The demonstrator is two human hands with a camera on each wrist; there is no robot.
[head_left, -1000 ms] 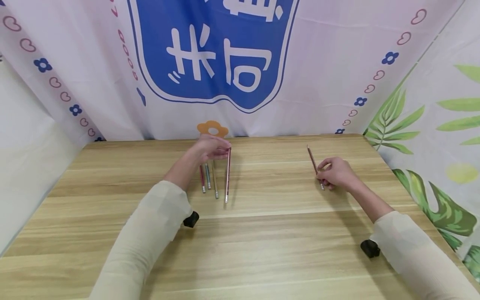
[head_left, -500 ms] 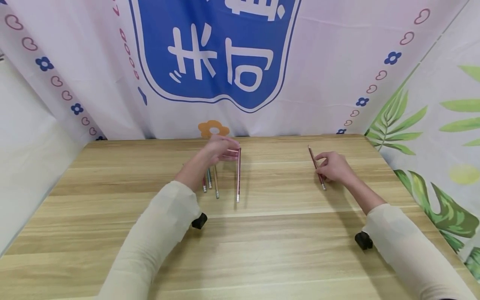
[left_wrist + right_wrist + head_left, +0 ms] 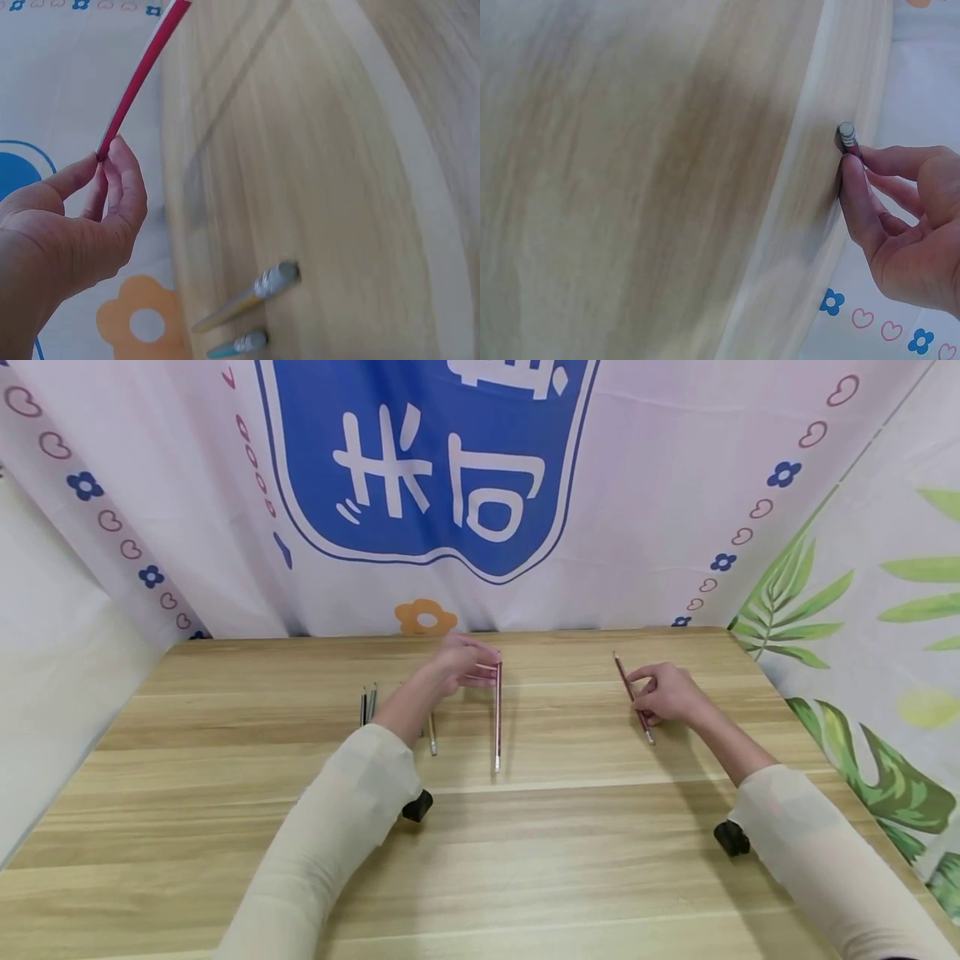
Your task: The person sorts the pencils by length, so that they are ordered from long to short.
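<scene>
My left hand (image 3: 467, 665) pinches a red pencil (image 3: 498, 718) by its far end, between thumb and fingertips. That pencil's white eraser end points toward me, and in the left wrist view the red pencil (image 3: 142, 79) is held above the table. On the right, my right hand (image 3: 666, 695) pinches a dark red pencil (image 3: 624, 674) around its middle, and its eraser end slants toward me. The right wrist view shows its eraser (image 3: 846, 132) just beyond my thumb and forefinger. A yellow pencil (image 3: 432, 739) lies beside my left forearm, partly covered by it.
Two dark pencils (image 3: 368, 703) lie left of my left forearm, which hides their near ends. A blue pencil (image 3: 238, 346) lies beside the yellow one in the left wrist view. The wooden table (image 3: 555, 860) ends at a printed cloth (image 3: 600, 527) at the back.
My left hand has moved right with the red pencil, away from the other pencils. The forearm now covers more of the group, and two dark pencils show on its left. The right hand has shifted slightly.
</scene>
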